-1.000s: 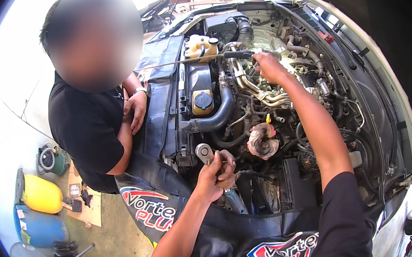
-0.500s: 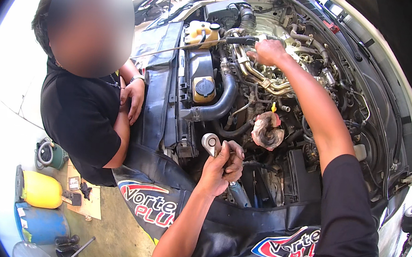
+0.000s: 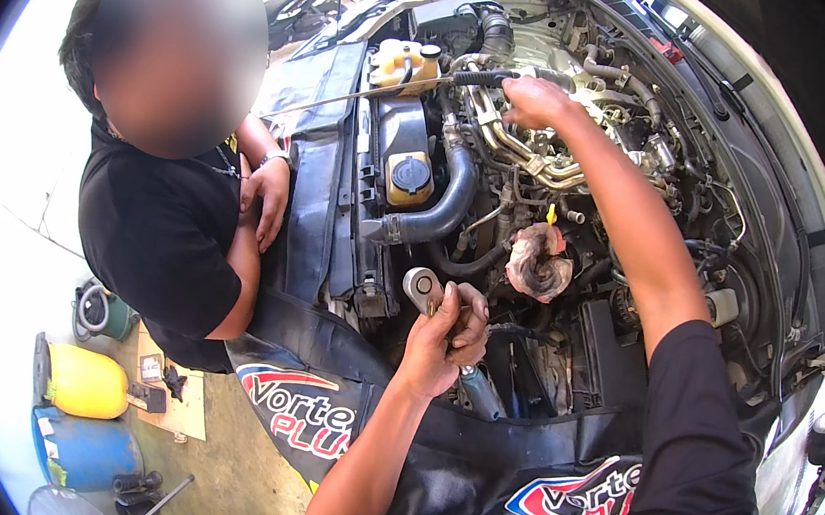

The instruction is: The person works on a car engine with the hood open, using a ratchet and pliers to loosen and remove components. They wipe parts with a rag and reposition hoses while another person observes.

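Observation:
My left hand (image 3: 448,340) is closed around a ratchet wrench, its round metal head (image 3: 421,287) sticking up past my thumb. It hovers over the front edge of the engine bay, and the wrench's lower end is partly hidden. Farther off, my right hand (image 3: 537,104) reaches over the engine (image 3: 586,135) with its fingers curled down beside metal pipes (image 3: 519,153). What those fingers hold, if anything, is hidden. Right by them lies a black ribbed grip (image 3: 480,79) on a long thin rod (image 3: 359,97). A crumpled, stained pinkish rag (image 3: 539,263) sits between my hands, below a yellow-topped dipstick (image 3: 552,215).
A co-worker in a black shirt (image 3: 158,241) leans at the left with arms folded. Black protective covers (image 3: 450,473) drape the car's edges. A coolant hose (image 3: 443,210) and reservoir (image 3: 406,146) stand left of the engine. Yellow (image 3: 88,379) and blue drums (image 3: 96,450) lie on the floor.
My right hand has shifted slightly left over the pipes. My left hand keeps the ratchet wrench in nearly the same place.

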Available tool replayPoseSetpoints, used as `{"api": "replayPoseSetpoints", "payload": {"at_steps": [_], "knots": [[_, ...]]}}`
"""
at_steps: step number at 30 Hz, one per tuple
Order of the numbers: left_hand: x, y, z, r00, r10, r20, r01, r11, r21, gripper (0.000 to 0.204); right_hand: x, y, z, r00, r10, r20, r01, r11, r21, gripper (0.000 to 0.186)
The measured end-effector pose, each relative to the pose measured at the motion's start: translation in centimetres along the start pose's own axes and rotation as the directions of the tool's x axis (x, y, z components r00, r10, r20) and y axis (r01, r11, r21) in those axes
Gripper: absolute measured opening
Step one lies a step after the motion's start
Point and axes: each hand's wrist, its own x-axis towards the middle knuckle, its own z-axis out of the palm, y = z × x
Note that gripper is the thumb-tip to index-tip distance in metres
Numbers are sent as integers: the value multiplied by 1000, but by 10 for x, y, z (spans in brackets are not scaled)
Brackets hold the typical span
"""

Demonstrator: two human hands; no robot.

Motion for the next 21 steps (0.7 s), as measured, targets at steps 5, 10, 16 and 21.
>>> {"api": "replayPoseSetpoints", "payload": {"at_steps": [5, 10, 16, 21], "knots": [[-2, -2, 0, 999, -7, -38, 9, 999, 44, 50, -3, -8, 6, 990, 143, 0, -143, 990, -3, 41], [-2, -1, 4, 999, -26, -20, 26, 999, 22, 50, -2, 9, 7, 998, 38, -52, -36, 999, 30, 46], [-3, -3, -5, 999, -20, -49, 21, 1000, 23, 49, 1, -8, 15, 988, 146, -47, -147, 989, -14, 60], [0, -3, 0, 999, -25, -23, 25, 999, 22, 50, 1, 12, 15, 995, -45, -85, 53, 994, 92, 55]]}}
